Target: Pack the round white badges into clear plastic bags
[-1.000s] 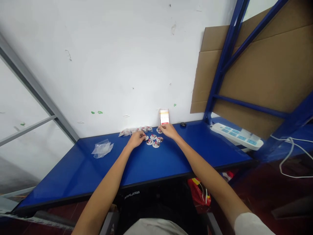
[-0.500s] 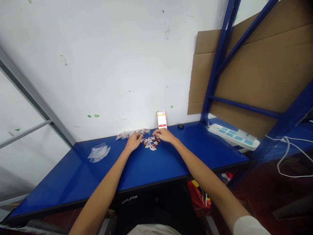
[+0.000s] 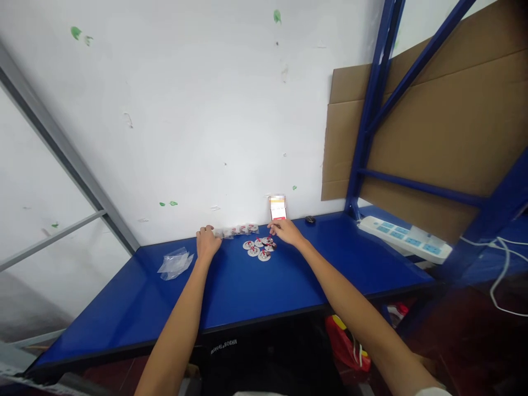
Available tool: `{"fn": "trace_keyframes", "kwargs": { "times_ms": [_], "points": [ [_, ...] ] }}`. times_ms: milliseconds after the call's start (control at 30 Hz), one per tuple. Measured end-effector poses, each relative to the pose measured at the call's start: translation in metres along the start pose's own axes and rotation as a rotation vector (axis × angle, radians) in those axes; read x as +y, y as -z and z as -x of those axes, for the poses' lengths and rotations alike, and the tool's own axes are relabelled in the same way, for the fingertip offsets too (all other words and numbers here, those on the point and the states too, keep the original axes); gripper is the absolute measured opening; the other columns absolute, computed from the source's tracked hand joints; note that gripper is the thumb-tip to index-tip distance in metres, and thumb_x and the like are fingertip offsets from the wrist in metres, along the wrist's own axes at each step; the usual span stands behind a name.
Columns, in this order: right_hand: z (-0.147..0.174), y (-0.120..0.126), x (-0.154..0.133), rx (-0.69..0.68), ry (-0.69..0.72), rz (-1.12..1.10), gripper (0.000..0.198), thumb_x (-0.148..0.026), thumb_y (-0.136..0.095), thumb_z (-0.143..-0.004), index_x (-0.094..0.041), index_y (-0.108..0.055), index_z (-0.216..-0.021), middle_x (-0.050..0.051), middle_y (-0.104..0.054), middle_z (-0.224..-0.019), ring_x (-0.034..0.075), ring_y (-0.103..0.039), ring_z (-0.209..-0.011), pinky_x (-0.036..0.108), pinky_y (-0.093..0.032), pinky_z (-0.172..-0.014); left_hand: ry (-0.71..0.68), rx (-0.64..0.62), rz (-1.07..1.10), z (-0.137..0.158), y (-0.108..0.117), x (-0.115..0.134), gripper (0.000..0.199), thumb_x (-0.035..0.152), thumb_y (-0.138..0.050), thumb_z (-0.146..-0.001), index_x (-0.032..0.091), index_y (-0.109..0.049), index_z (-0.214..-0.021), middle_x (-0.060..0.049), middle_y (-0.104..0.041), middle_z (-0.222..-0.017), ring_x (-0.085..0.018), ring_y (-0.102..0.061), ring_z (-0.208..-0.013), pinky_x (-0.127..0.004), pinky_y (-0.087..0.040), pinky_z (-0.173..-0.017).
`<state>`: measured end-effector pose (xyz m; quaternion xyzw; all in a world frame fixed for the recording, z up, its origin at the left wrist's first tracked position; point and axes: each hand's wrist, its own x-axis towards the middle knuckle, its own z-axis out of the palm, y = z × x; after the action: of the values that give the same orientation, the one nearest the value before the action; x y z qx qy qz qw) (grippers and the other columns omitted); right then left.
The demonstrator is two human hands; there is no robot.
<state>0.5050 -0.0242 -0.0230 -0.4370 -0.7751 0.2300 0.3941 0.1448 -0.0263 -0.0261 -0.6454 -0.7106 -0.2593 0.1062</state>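
Note:
Round white discs with red cords lie in a small cluster on the blue table. Behind them, along the wall, runs a row of clear bags with discs inside. My left hand is at the left end of that row, its fingers bent down over the end bag and hiding part of it. My right hand hovers at the back right of the cluster, fingertips pinched together above a bit of red cord. Whether the cord is between the fingertips is too small to tell.
Flat clear bags lie at the left. A phone with a lit screen leans on the wall behind my right hand. A small black object and a white power strip are at the right, beside a blue frame.
My left hand has moved left, from the disc cluster to the left end of the bagged row. My right hand stays near the cluster. The view has shifted slightly.

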Motion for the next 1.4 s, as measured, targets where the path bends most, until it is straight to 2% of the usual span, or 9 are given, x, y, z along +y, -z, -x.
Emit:
{"fn": "trace_keyframes", "kwargs": {
  "times_ms": [200, 433, 600, 667, 767, 900, 1067, 1200, 1400],
  "points": [
    [0.001, -0.001, 0.002, 0.006, -0.003, 0.007, 0.028, -0.012, -0.053, -0.099, -0.018, -0.079, -0.105, 0.004, -0.082, -0.088, 0.017, -0.077, -0.077, 0.026, -0.056, -0.077, 0.078, -0.213, 0.020, -0.007, -0.010, -0.024, 0.062, 0.016, -0.062, -0.079, 0.012, -0.059, -0.141, -0.028, -0.069, -0.134, -0.043, -0.067, -0.123, -0.048, -0.049, -0.099],
    [-0.001, -0.005, 0.005, 0.010, 0.001, 0.029, 0.030, -0.012, -0.052, -0.099, -0.019, -0.080, -0.109, 0.002, -0.082, -0.086, 0.016, -0.077, -0.077, 0.024, -0.056, -0.078, 0.078, -0.142, 0.028, -0.008, -0.012, -0.033, 0.043, 0.018, -0.050, -0.094, 0.016, -0.065, -0.134, -0.025, -0.075, -0.125, -0.038, -0.070, -0.120, -0.045, -0.052, -0.098],
    [0.001, -0.005, -0.002, 0.034, 0.014, 0.062, 0.029, -0.014, -0.054, -0.100, -0.021, -0.080, -0.109, 0.001, -0.082, -0.087, 0.017, -0.076, -0.078, 0.024, -0.055, -0.079, 0.196, -0.030, 0.156, -0.009, -0.005, -0.029, 0.040, 0.029, -0.042, -0.103, 0.018, -0.064, -0.134, -0.024, -0.077, -0.116, -0.040, -0.072, -0.113, -0.050, -0.054, -0.093],
    [0.002, -0.005, -0.008, 0.058, 0.011, 0.085, 0.028, -0.015, -0.055, -0.101, -0.022, -0.081, -0.108, 0.001, -0.082, -0.088, 0.018, -0.076, -0.080, 0.025, -0.055, -0.079, 0.267, 0.058, 0.337, -0.011, -0.001, -0.024, 0.036, 0.030, -0.045, -0.102, 0.021, -0.065, -0.131, -0.018, -0.077, -0.114, -0.035, -0.074, -0.109, -0.049, -0.056, -0.095],
    [0.004, -0.006, -0.020, 0.099, 0.026, 0.107, 0.026, -0.017, -0.056, -0.101, -0.023, -0.081, -0.108, 0.001, -0.082, -0.088, 0.018, -0.076, -0.080, 0.026, -0.054, -0.079, 0.370, 0.154, 0.838, -0.015, 0.002, -0.011, 0.029, 0.027, -0.049, -0.099, 0.021, -0.065, -0.122, -0.012, -0.075, -0.121, -0.026, -0.076, -0.104, -0.042, -0.062, -0.093],
    [0.008, -0.012, -0.036, 0.134, 0.063, 0.121, 0.028, -0.016, -0.056, -0.099, -0.024, -0.081, -0.109, 0.001, -0.082, -0.090, 0.018, -0.074, -0.079, 0.025, -0.051, -0.075, 0.439, 0.100, 1.409, -0.015, 0.003, 0.013, 0.015, 0.022, -0.064, -0.086, 0.016, -0.065, -0.100, -0.009, -0.073, -0.107, -0.022, -0.077, -0.095, -0.039, -0.067, -0.087],
    [0.010, -0.019, -0.041, 0.123, 0.118, 0.136, 0.026, -0.016, -0.058, -0.099, -0.022, -0.081, -0.108, 0.002, -0.081, -0.090, 0.018, -0.073, -0.079, 0.026, -0.050, -0.075, 0.291, -0.116, 1.546, 0.004, -0.001, 0.050, 0.030, 0.023, -0.086, -0.072, 0.015, -0.071, -0.097, -0.007, -0.074, -0.096, -0.021, -0.075, -0.086, -0.037, -0.066, -0.080],
    [0.009, -0.023, -0.040, 0.152, 0.182, 0.072, 0.026, -0.019, -0.061, -0.099, -0.022, -0.076, -0.120, 0.003, -0.079, -0.100, 0.018, -0.072, -0.085, 0.028, -0.055, -0.083, 0.025, -0.189, 1.342, 0.023, -0.005, 0.080, 0.045, 0.044, -0.087, -0.078, 0.018, -0.073, -0.113, -0.008, -0.076, -0.107, -0.020, -0.071, -0.080, -0.030, -0.059, -0.065],
    [0.011, -0.026, -0.042, 0.224, 0.272, 0.018, 0.053, -0.028, -0.069, -0.099, -0.023, -0.054, -0.149, 0.010, -0.063, -0.131, 0.020, -0.068, -0.105, 0.035, -0.057, -0.095, -0.207, -0.292, 1.236, 0.041, -0.002, 0.100, 0.037, 0.049, -0.077, -0.089, 0.020, -0.072, -0.111, -0.005, -0.073, -0.100, -0.019, -0.066, -0.075, -0.028, -0.053, -0.060]
  ]
}}
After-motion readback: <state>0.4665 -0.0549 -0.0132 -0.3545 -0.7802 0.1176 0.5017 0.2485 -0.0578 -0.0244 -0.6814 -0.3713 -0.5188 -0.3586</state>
